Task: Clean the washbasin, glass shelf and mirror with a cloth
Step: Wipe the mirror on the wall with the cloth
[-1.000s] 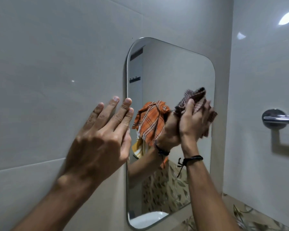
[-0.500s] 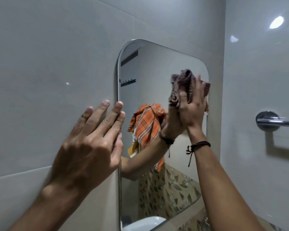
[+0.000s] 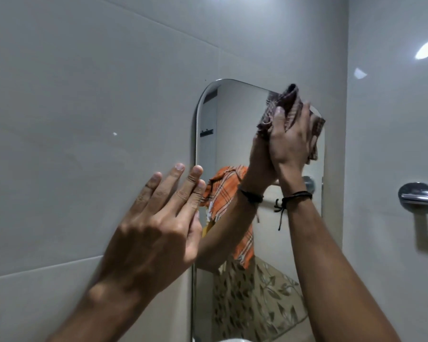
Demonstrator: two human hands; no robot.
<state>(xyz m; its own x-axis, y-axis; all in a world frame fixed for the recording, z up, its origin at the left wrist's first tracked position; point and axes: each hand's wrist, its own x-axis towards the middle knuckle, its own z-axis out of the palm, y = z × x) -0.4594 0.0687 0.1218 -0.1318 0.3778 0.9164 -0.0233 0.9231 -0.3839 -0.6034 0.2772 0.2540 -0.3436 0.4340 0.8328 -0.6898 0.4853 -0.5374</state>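
The right hand (image 3: pixel 290 141) grips a bunched checked cloth (image 3: pixel 286 106) against the mirror (image 3: pixel 232 124); the left hand (image 3: pixel 156 233), fingers straight, presses the wall tile (image 3: pixel 84 119) beside it.

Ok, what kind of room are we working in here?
Most likely a bathroom: glossy tiled walls, a wall mirror with a cloth held against it, and a chrome towel rail on the side wall.

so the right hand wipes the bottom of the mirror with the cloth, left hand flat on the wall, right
Not the bottom: the head view shows the right hand holding the cloth on the mirror, upper right corner. The left hand is flat on the wall.
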